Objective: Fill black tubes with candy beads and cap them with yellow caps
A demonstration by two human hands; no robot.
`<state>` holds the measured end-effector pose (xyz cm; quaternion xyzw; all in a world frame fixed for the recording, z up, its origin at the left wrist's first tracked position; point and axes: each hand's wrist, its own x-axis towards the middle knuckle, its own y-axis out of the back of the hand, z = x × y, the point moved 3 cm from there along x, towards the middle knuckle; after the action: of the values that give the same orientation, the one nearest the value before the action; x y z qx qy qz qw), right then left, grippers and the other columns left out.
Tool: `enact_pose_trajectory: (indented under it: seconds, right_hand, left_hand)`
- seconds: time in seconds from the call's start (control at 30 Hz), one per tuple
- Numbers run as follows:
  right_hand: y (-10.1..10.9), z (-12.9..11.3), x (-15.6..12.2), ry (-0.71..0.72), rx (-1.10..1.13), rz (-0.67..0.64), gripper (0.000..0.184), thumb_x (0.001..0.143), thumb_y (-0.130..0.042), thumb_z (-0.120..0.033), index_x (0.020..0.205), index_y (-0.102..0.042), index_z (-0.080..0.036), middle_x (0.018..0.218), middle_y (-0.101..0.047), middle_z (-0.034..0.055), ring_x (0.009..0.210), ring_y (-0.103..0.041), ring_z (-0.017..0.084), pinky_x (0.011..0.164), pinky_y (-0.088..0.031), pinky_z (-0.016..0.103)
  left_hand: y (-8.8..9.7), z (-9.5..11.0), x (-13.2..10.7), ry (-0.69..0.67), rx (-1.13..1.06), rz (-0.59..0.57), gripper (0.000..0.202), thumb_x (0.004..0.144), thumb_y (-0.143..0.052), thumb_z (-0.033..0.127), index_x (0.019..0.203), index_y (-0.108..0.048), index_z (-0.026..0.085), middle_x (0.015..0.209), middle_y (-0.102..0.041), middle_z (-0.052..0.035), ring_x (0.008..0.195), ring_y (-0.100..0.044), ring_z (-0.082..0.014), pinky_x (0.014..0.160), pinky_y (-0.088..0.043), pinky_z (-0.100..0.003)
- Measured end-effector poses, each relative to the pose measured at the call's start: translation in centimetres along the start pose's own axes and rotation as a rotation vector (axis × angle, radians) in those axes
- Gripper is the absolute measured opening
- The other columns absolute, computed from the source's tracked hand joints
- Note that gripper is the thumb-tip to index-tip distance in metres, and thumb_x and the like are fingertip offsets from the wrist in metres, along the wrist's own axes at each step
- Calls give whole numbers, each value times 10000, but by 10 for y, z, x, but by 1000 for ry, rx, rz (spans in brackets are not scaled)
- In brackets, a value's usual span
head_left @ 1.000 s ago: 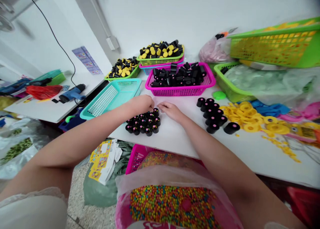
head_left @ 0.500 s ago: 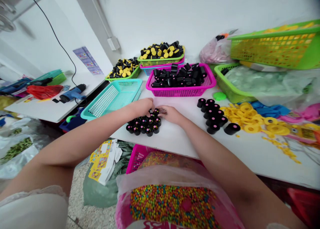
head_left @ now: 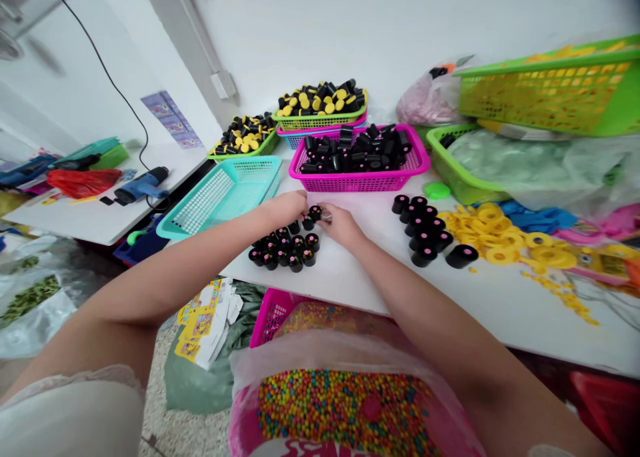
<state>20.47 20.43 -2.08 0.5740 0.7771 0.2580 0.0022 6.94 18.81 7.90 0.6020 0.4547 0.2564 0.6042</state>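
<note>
Left hand (head_left: 289,208) and right hand (head_left: 342,225) at the black cylinders (head_left: 315,213) before the magenta basket (head_left: 357,182), can't tell if gripping tbh. Probably light, stiff; pinch the sides.

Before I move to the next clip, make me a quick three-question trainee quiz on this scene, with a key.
1. True or false: the blue power tool lies to the left of the turquoise basket.
2. What does the translucent bag at bottom centre hold? A) yellow rings; B) coloured beads; C) green leaves
3. Fill in: the front black cylinders below the left hand have ____ centres on top.

Key: 1 true; 2 B; 3 pink.
</note>
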Motion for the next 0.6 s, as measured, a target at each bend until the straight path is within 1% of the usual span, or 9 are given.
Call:
enact_pose_trajectory:
  seconds: [0.1, 0.2, 0.27, 0.3, 0.37, 0.43, 0.5, 0.53, 0.6]
  right_hand:
    - [0, 1, 0, -2, 0, 6, 550, 778, -641, -72, 1313, -547, -154, 1167, -662, 145, 1047, -642, 232, 938, -504, 391]
    - [5, -2, 1, -7, 4, 17, 569, 782, -649, -106, 1335, -529, -155, 1189, -637, 151, 987, -644, 219, 914, -504, 388]
    - [12, -6, 2, 4, 10, 11, 484, 778, -675, -161, 1255, -594, -153, 1167, -631, 141, 932, -636, 203, 891, -502, 379]
    - [15, -9, 2, 14, 15, -9, 416, 767, -694, -191, 1178, -641, -152, 1114, -645, 125, 890, -630, 191, 869, -504, 368]
    - [21, -16, 2, 41, 34, -96, 313, 697, -763, -238, 995, -708, -160, 934, -670, 66, 777, -611, 165, 788, -510, 332]
    - [23, -22, -2, 55, 57, -261, 337, 580, -836, -252, 887, -726, -169, 770, -646, 8, 682, -579, 143, 695, -496, 291]
    - [21, -26, -8, 48, 62, -431, 402, 497, -867, -235, 870, -730, -170, 706, -626, -20, 637, -558, 131, 641, -469, 267]
    - [20, -26, -11, 43, 51, -486, 408, 489, -866, -221, 870, -730, -169, 692, -623, -27, 627, -554, 128, 632, -458, 261]
    - [16, -26, -14, 37, 9, -505, 350, 524, -846, -195, 853, -728, -170, 669, -625, -34, 613, -558, 126, 630, -447, 257]
  left_hand:
    - [1, -3, 4, 17, 32, -4, 258, 823, -550, 189, 1011, -727, 195, 1095, -618, -69, 903, -622, -169, 841, -453, -234]
    - [9, -4, -1, 23, 47, -5, 278, 853, -532, 211, 1065, -711, 196, 1106, -629, -70, 958, -621, -173, 855, -442, -223]
    - [16, -6, -8, 39, 58, -8, 298, 872, -514, 219, 1113, -689, 218, 1134, -638, -61, 997, -616, -175, 862, -437, -225]
    - [18, -7, -13, 54, 65, -16, 308, 874, -513, 217, 1132, -679, 233, 1139, -647, -54, 1004, -617, -177, 858, -437, -227]
    - [20, -8, -20, 96, 82, -48, 322, 862, -536, 224, 1155, -668, 257, 1118, -674, -45, 989, -627, -187, 824, -446, -235]
    - [19, -9, -26, 143, 102, -87, 327, 848, -562, 234, 1155, -670, 267, 1086, -698, -52, 953, -642, -201, 773, -454, -245]
    - [16, -8, -28, 176, 121, -113, 323, 841, -577, 249, 1148, -678, 270, 1080, -706, -66, 937, -650, -219, 735, -456, -255]
    - [15, -7, -29, 185, 129, -119, 318, 840, -583, 256, 1142, -681, 272, 1084, -707, -70, 942, -651, -226, 726, -455, -258]
    - [13, -6, -28, 187, 138, -124, 307, 837, -595, 274, 1130, -687, 281, 1094, -707, -68, 965, -647, -233, 720, -451, -257]
